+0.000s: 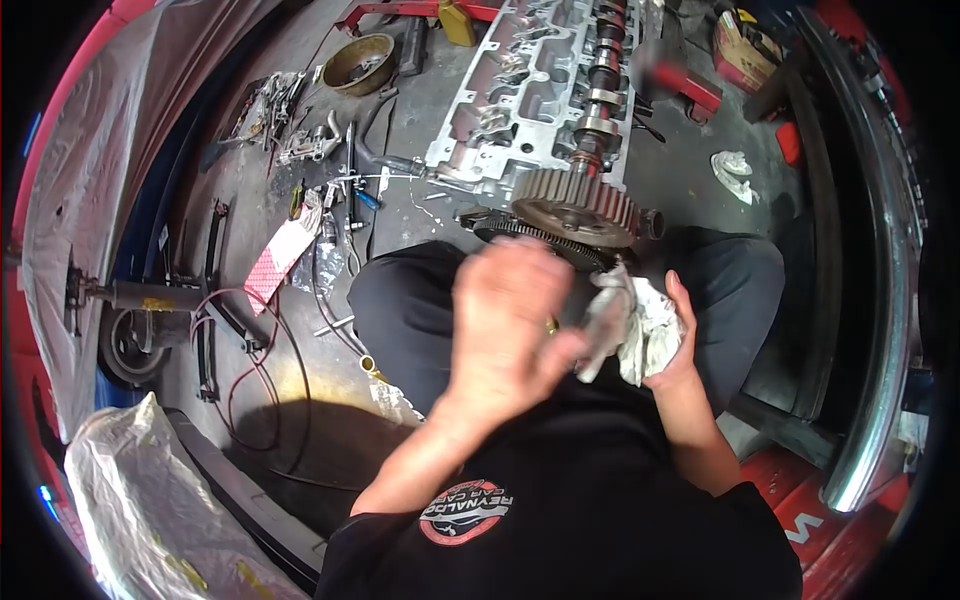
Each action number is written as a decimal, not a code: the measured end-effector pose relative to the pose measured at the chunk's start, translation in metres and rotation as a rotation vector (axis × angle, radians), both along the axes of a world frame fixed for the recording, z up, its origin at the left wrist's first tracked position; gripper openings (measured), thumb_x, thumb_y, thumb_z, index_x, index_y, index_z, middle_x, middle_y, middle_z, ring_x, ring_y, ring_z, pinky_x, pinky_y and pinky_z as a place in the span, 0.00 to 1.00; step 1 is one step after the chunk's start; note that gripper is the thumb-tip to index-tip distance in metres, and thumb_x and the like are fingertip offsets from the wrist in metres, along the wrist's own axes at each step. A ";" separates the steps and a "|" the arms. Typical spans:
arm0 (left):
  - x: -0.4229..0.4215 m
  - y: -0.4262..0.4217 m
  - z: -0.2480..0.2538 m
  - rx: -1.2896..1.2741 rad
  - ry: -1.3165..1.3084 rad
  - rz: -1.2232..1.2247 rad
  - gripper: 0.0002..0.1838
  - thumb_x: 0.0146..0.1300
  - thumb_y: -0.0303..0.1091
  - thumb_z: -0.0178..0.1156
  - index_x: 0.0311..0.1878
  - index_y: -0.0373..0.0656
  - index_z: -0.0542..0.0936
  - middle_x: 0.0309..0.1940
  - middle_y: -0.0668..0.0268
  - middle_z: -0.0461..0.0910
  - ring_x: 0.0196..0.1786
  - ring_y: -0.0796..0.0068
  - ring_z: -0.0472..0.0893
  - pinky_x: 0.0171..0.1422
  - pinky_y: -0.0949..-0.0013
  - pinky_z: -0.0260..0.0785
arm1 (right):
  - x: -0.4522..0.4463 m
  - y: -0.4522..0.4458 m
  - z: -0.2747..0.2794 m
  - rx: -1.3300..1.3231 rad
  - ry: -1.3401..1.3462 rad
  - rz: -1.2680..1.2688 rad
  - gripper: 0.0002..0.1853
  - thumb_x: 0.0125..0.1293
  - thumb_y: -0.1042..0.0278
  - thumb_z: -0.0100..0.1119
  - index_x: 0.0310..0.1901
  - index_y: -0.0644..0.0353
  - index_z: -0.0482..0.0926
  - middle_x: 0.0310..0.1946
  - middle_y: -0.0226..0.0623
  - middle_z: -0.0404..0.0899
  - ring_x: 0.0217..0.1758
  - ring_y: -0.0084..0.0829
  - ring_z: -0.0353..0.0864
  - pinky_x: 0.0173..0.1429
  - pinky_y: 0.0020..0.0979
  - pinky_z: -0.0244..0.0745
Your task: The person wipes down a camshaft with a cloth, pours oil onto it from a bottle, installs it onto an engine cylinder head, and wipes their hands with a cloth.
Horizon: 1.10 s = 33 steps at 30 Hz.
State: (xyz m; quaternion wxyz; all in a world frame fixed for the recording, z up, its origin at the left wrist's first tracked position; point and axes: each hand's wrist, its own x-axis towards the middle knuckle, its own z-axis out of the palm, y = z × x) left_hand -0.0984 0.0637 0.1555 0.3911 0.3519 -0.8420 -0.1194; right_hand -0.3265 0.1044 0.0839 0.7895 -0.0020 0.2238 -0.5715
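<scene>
A crumpled white rag (650,335) sits in my right hand (682,335), whose fingers and thumb curl round its outer side. My left hand (515,315) is raised just left of the rag, back upward, with the thumb toward the cloth. Motion smears its fingers, so whether they grip anything is unclear. Just beyond my hands stands a toothed pulley (575,205) at the near end of a camshaft (600,100) on a metal cylinder head (530,95). A thinner toothed ring (550,240) shows below the pulley, partly hidden by my left hand.
On the floor to the left lie loose tools (270,105), a red-and-white packet (285,250), a coiled hose (265,370) and a round basin (360,65). A yellow bottle (457,22) stands behind. At right are another white rag (735,175) and a shiny metal tube (870,440).
</scene>
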 end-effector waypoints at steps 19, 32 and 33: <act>-0.048 0.023 -0.078 1.197 0.949 -0.191 0.10 0.66 0.22 0.59 0.50 0.36 0.80 0.40 0.66 0.83 0.45 0.81 0.81 0.51 0.72 0.75 | 0.062 0.029 0.044 -0.757 2.291 0.400 0.31 0.47 0.72 0.73 0.56 0.67 0.79 0.58 0.50 0.77 0.67 0.57 0.70 0.75 0.55 0.57; -0.031 0.014 -0.056 0.345 -0.327 -0.258 0.25 0.63 0.48 0.64 0.58 0.43 0.79 0.73 0.49 0.62 0.77 0.42 0.56 0.69 0.18 0.49 | 0.031 0.024 -0.029 0.174 0.360 -0.113 0.20 0.74 0.62 0.56 0.64 0.56 0.74 0.53 0.34 0.82 0.55 0.32 0.81 0.62 0.36 0.76; -0.029 0.013 -0.054 0.332 -0.335 -0.219 0.26 0.62 0.48 0.65 0.59 0.43 0.79 0.74 0.49 0.61 0.77 0.42 0.56 0.69 0.18 0.49 | 0.029 0.017 -0.016 0.171 0.511 -0.114 0.19 0.73 0.68 0.57 0.64 0.57 0.74 0.51 0.36 0.82 0.52 0.31 0.83 0.59 0.34 0.78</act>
